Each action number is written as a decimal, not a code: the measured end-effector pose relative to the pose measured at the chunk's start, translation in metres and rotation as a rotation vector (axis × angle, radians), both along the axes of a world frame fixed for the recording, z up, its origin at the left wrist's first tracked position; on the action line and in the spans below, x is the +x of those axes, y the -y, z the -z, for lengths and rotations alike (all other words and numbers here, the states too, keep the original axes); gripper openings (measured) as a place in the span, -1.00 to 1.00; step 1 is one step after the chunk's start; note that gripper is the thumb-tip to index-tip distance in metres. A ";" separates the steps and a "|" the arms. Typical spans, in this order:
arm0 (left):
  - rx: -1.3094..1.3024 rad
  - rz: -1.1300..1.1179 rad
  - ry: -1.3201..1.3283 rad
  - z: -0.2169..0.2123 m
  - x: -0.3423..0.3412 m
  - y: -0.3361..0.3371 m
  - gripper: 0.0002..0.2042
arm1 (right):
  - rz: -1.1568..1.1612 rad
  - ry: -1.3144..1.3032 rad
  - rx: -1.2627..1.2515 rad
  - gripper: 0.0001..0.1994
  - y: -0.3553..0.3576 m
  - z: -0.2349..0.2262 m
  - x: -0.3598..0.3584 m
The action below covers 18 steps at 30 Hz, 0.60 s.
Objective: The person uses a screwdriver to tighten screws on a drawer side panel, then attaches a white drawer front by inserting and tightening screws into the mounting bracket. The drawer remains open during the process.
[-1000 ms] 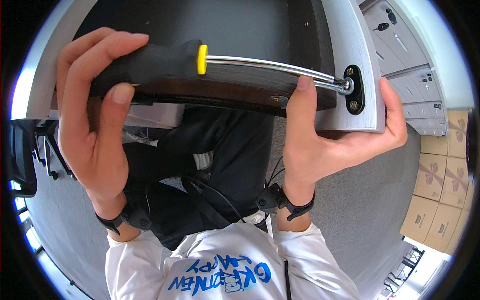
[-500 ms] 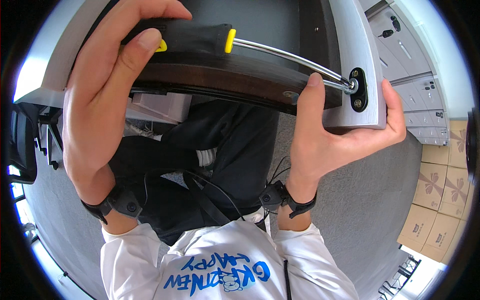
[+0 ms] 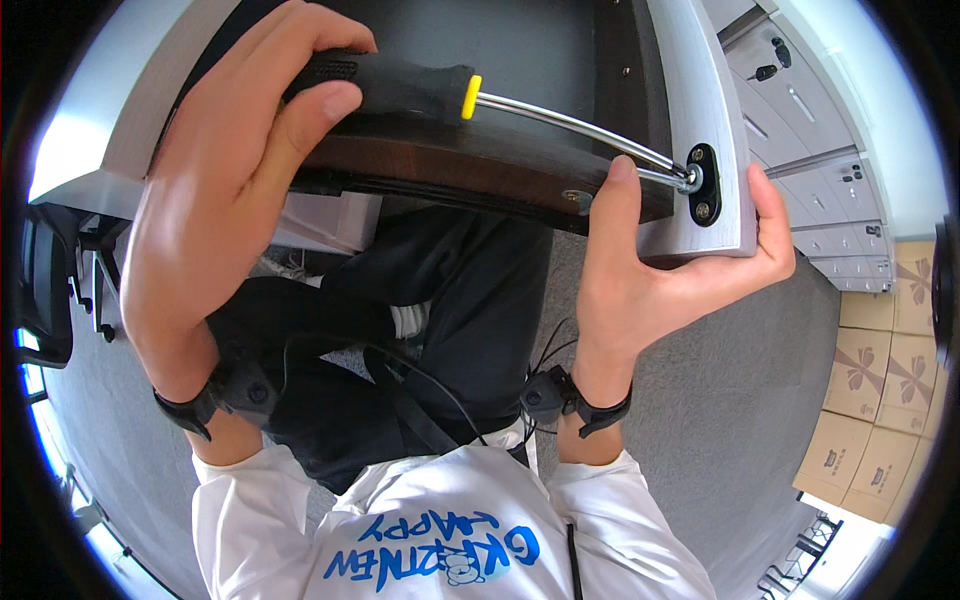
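Observation:
A screwdriver with a black handle [image 3: 425,92], a yellow collar and a long steel shaft lies across the top of the view. My left hand [image 3: 215,170] wraps its handle from the left. The shaft's tip meets a silver bolt end [image 3: 694,178] set in a black oval plate [image 3: 704,208] with two screws. That plate sits on the inner face of a light grey drawer front [image 3: 735,225]. Gripping the front's near corner is my right hand [image 3: 640,250], thumb on the inner side close to the bolt, fingers around the outer face.
The dark brown drawer side [image 3: 450,175] runs left from the front. Grey cabinets [image 3: 800,100] with keys in their locks stand at the right, above stacked cardboard boxes [image 3: 860,360]. A black chair [image 3: 50,280] is at the left. My crossed legs [image 3: 480,290] are below the drawer.
My left hand has turned, rolling the handle, so its rear yellow mark no longer shows. The handle shifted slightly right and down. My right hand and the drawer front appear a little further left.

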<state>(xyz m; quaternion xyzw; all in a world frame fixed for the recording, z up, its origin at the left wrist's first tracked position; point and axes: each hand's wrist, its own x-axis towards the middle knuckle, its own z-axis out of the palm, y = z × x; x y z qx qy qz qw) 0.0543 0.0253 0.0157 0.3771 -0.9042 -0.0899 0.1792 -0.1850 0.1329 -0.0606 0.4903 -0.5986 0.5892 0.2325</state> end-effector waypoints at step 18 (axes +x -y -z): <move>-0.389 0.153 -0.255 0.026 -0.008 0.000 -0.63 | -0.006 0.007 0.001 -0.25 -0.001 0.000 -0.001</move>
